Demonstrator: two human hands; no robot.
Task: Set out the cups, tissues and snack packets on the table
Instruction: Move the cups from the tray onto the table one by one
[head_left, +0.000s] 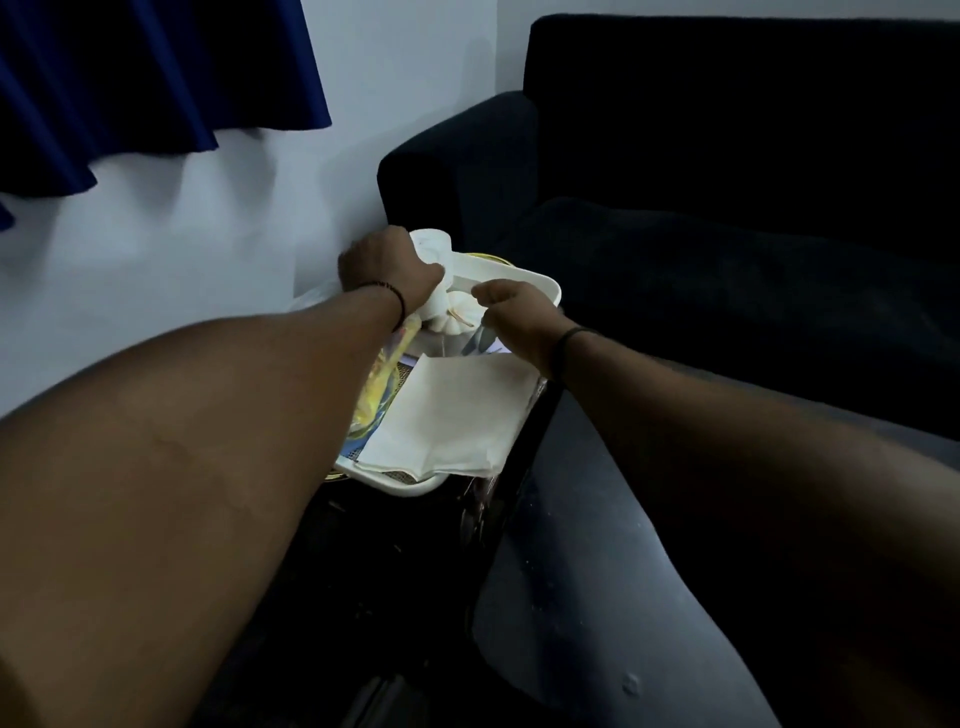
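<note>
Left hand (387, 270) clenched round stacked white cups (434, 249) at the tray's (550, 288) far end, right hand (511, 309) pinching the rim: we judge cups light, crushable, best gripped low.

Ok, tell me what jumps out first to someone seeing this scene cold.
Two bare forearms reach in from the bottom corners and meet over a white tray at mid-frame. The left hand grips a stack of white paper cups at the tray's far end, and the right hand is closed at its right rim. Nearer, a folded white tissue lies in the tray beside a yellow snack packet, with a dark sofa behind.
</note>
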